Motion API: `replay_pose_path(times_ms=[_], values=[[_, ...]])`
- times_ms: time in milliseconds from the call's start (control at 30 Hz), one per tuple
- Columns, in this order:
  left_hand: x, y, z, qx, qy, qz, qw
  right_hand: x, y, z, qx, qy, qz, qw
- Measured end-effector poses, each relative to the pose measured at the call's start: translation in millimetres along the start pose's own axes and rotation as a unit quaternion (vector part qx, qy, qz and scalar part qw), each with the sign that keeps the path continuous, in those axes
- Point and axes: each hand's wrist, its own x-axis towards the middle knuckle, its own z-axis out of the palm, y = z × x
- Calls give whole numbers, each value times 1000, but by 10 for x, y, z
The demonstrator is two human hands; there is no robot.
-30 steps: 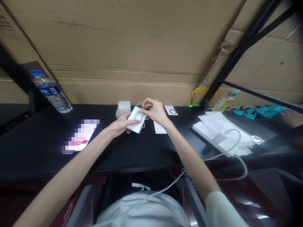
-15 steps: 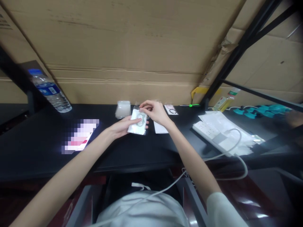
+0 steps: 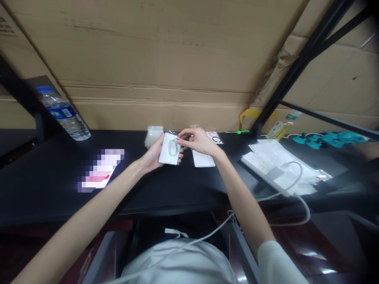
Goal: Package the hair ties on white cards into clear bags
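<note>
My left hand (image 3: pixel 152 157) is closed around a clear plastic bag (image 3: pixel 168 149) with a white card inside. A thin greenish ring, perhaps a bracelet, shows on the card's front. My right hand (image 3: pixel 197 141) pinches the bag's upper right edge between thumb and fingertips. Just behind my left hand lies a stack of clear plastic bags (image 3: pixel 154 135). White cards (image 3: pixel 203 159) rest on the table below my right hand, and another card with a black ring (image 3: pixel 215 137) lies behind it. Small looped items by my right fingers are partly hidden.
On the black table (image 3: pixel 142 193), a lit phone (image 3: pixel 102 171) lies to the left, near a leaning water bottle (image 3: pixel 66 116). A white power strip (image 3: pixel 263 171) with cable and white sheets (image 3: pixel 284 157) sits right. Teal pieces (image 3: pixel 331 138) are farther right. Cardboard (image 3: pixel 160 59) walls the back.
My left thumb has moved off the front of the bag to its left edge, so the ring shows fully. My right hand has shifted slightly lower, to the bag's right edge.
</note>
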Motion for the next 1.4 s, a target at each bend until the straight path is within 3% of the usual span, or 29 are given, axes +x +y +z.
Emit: replay_pose_path(times_ms=[233, 533, 800, 1100, 1400], values=[[7, -20, 1, 7, 1, -18, 1000, 54, 59, 10, 74, -90, 53, 992], [23, -45, -15, 11, -17, -15, 1000, 253, -56, -203, 37, -212, 80, 973], [4, -33, 6, -3, -37, -16, 999, 282, -292, -270, 38, -244, 107, 963], [-8, -56, -4, 20, -29, -38, 999, 347, -348, -339, 19, -310, 157, 938], [-27, -39, 22, 48, -29, -45, 997, 376, -337, -347, 13, -335, 172, 926]])
